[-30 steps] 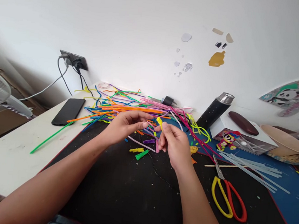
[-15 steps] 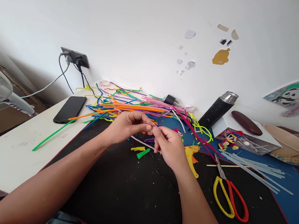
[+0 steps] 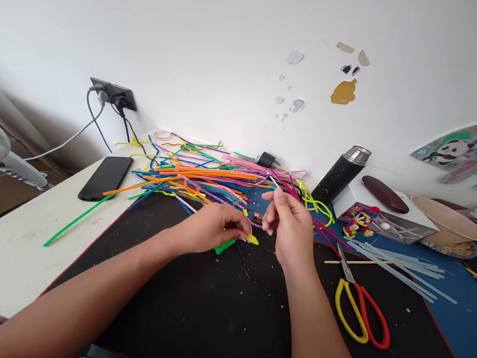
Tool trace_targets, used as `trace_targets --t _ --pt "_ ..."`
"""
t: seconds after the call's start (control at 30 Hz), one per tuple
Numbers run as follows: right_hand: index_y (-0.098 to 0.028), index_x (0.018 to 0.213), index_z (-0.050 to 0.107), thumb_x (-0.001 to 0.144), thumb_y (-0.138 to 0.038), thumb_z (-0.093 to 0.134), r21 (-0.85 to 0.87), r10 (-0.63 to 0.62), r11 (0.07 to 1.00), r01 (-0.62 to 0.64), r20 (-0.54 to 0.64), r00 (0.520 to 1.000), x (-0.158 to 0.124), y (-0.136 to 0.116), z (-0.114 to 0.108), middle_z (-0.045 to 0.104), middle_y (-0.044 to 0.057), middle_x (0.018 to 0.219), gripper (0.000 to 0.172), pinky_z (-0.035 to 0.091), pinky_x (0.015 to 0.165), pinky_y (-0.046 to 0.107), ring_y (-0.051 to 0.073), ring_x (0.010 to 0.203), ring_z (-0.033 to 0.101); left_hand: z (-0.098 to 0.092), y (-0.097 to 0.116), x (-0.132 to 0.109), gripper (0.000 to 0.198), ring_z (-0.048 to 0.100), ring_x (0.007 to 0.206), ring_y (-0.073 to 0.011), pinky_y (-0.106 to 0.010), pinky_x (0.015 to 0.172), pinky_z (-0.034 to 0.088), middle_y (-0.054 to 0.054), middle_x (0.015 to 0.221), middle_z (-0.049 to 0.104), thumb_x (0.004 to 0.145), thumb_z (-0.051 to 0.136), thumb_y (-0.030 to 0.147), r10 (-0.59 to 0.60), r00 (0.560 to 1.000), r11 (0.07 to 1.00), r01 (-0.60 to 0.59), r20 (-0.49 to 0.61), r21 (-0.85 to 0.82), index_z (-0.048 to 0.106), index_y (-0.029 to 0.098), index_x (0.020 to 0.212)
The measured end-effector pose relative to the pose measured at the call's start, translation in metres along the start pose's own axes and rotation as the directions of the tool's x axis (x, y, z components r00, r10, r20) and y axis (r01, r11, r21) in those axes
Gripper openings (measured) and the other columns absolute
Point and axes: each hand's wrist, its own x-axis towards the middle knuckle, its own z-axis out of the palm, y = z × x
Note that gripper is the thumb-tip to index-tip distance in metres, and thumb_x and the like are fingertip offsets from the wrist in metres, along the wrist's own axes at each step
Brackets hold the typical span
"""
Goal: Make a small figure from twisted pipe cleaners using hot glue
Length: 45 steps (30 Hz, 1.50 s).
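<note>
Both hands have split since half a second ago: fingertips met on a bit of yellow then, now there's a clear gap between them. Left hand (image 3: 221, 228) is lower and nearer the mat (image 3: 209, 311), thumb and fingertips pinching a yellow piece (image 3: 253, 239), free end pointing toward the right hand (image 3: 291, 220). Right hand is up and to the side, fingers loosely curled, thumb near index; can't tell if it grips anything. Green piece (image 3: 225, 247) lies just below the left fingers, partly covered. Pipe cleaners (image 3: 205, 176) spread beyond the left hand, same as before.

Containers, all right of the right hand: black flask (image 3: 340, 175), silver cap on, contents hidden. White box (image 3: 422, 219) next to it, dark oval case (image 3: 384, 194) on top. Bowl (image 3: 450, 216) farther right, can't see what's in it. Scissors (image 3: 362, 315) lie right of the right forearm.
</note>
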Motion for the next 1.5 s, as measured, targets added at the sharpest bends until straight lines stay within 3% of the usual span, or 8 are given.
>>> trace_targets --t 0.13,0.27,0.77,0.97,1.07,1.17,1.33,1.5 --pt "-0.018 0.088 0.073 0.092 -0.059 0.069 -0.034 0.000 0.999 0.001 0.056 0.998 -0.002 0.005 0.002 0.052 -0.006 0.053 0.041 0.034 0.037 0.019 0.008 0.040 0.049 0.018 -0.004 0.001 0.013 0.067 0.091 -0.0191 -0.027 0.081 0.049 -0.005 0.096 0.074 0.094 0.062 0.012 0.141 0.984 0.953 -0.164 0.106 0.254 0.074 0.019 0.098" --pt "-0.018 0.088 0.072 0.092 -0.060 0.069 -0.071 0.014 0.997 -0.009 0.072 0.997 -0.003 0.005 0.003 0.052 -0.005 0.053 0.042 0.034 0.038 0.019 0.008 0.041 0.049 0.030 -0.009 0.003 0.014 0.064 0.096 -0.0219 -0.031 0.088 0.048 -0.006 0.094 0.074 0.095 0.061 0.012 0.222 0.965 0.910 -0.257 0.140 0.326 0.072 0.019 0.095" --pt "-0.017 0.091 0.073 0.095 -0.064 0.062 -0.253 0.038 0.967 0.006 0.168 0.985 -0.009 0.001 0.009 0.052 -0.004 0.052 0.047 0.035 0.041 0.022 0.011 0.044 0.048 0.041 -0.013 0.006 0.013 0.062 0.104 -0.0250 -0.039 0.099 0.045 -0.007 0.099 0.075 0.096 0.060 0.017 0.271 0.954 0.867 -0.299 0.128 0.398 0.071 0.021 0.091" --pt "-0.018 0.088 0.071 0.092 -0.064 0.066 -0.207 0.031 0.978 -0.010 0.096 0.995 -0.009 0.000 0.009 0.052 -0.004 0.052 0.046 0.038 0.037 0.022 0.011 0.040 0.048 0.002 -0.003 0.003 0.021 0.063 0.087 -0.0207 -0.035 0.088 0.046 -0.007 0.088 0.073 0.103 0.056 0.030 0.307 0.941 0.909 -0.247 -0.140 0.335 0.071 0.020 0.093" --pt "-0.018 0.089 0.072 0.091 -0.064 0.066 -0.211 0.042 0.977 -0.022 0.092 0.995 -0.008 0.001 0.010 0.052 -0.004 0.052 0.046 0.039 0.036 0.022 0.012 0.040 0.048 -0.034 -0.004 -0.001 0.023 0.063 0.087 -0.0213 -0.033 0.082 0.046 -0.007 0.089 0.073 0.101 0.058 0.036 0.152 0.874 0.959 -0.016 -0.462 0.284 0.071 0.020 0.090" --pt "-0.018 0.090 0.072 0.091 -0.064 0.066 -0.237 0.044 0.971 -0.018 0.105 0.993 -0.009 0.003 0.010 0.052 -0.004 0.052 0.046 0.039 0.038 0.023 0.012 0.041 0.049 -0.065 -0.011 -0.006 0.029 0.061 0.075 -0.0190 -0.029 0.070 0.045 -0.004 0.081 0.071 0.095 0.063 0.046 -0.062 0.812 0.976 0.172 -0.581 0.136 0.072 0.019 0.090" --pt "-0.019 0.089 0.072 0.092 -0.065 0.064 -0.285 0.040 0.959 -0.007 0.112 0.993 -0.009 0.004 0.011 0.052 -0.004 0.050 0.047 0.039 0.038 0.024 0.013 0.040 0.049 -0.089 -0.020 -0.018 0.036 0.055 0.062 -0.0159 -0.026 0.057 0.038 0.000 0.067 0.065 0.088 0.066 0.053 -0.249 0.873 0.943 0.316 -0.420 0.099 0.072 0.019 0.081" --pt "-0.019 0.092 0.072 0.092 -0.068 0.062 -0.306 0.054 0.952 -0.015 0.122 0.991 -0.009 0.010 0.011 0.051 -0.005 0.051 0.050 0.038 0.039 0.025 0.014 0.040 0.051 -0.086 -0.018 -0.022 0.023 0.063 0.064 -0.0171 -0.025 0.059 0.041 0.000 0.067 0.072 0.085 0.066 0.040 -0.343 0.939 0.928 0.338 0.006 0.154 0.077 0.021 0.078"
